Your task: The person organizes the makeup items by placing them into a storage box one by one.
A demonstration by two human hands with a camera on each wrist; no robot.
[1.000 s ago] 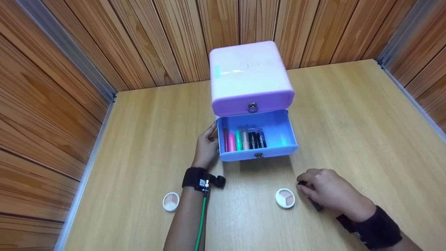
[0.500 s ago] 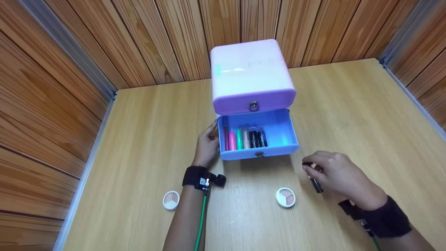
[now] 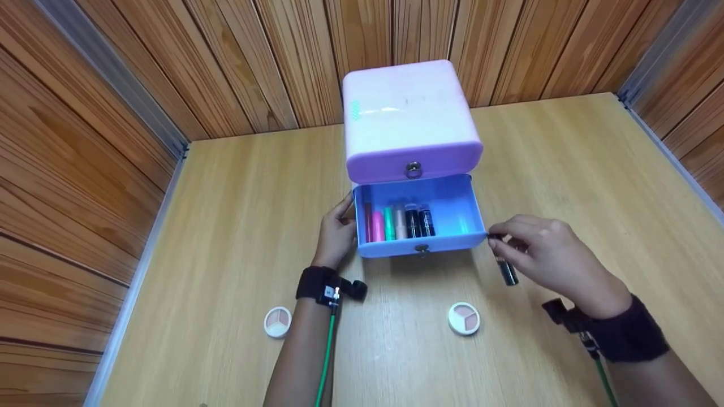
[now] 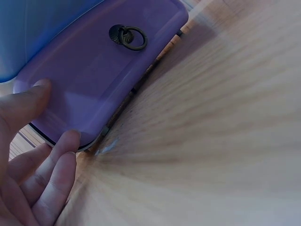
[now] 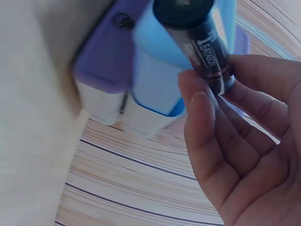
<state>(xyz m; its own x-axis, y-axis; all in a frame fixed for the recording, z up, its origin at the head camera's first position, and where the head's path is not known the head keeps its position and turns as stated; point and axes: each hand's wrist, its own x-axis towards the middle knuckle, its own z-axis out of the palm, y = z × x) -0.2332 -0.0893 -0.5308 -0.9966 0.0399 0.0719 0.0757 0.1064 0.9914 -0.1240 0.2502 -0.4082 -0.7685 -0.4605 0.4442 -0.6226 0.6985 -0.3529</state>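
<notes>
My right hand (image 3: pixel 551 260) pinches a black lipstick tube (image 3: pixel 507 271) near its top end, just right of the open blue drawer (image 3: pixel 452 246). Pale lettering shows on the tube (image 5: pixel 207 52) in the right wrist view. Several tubes stand side by side in the drawer: a dark red one, a pink tube (image 3: pixel 378 227), a green tube (image 3: pixel 389 224), a greyish one and black ones. My left hand (image 3: pixel 335 237) holds the left front corner of the drawer box (image 3: pixel 410 113). In the left wrist view its thumb lies on the purple lower front (image 4: pixel 84 89), fingers against the corner.
Two round white compacts with three-part pans lie on the table: one compact (image 3: pixel 464 319) in front of the drawer, the other compact (image 3: pixel 278 322) beside the left forearm. A wood-panelled wall (image 3: pixel 294 62) stands behind the box. The blue drawer juts out over the table.
My right hand has lifted the lipstick tube from near the table and carried it away from me, up to the drawer's right front corner. My left hand stays at the box.
</notes>
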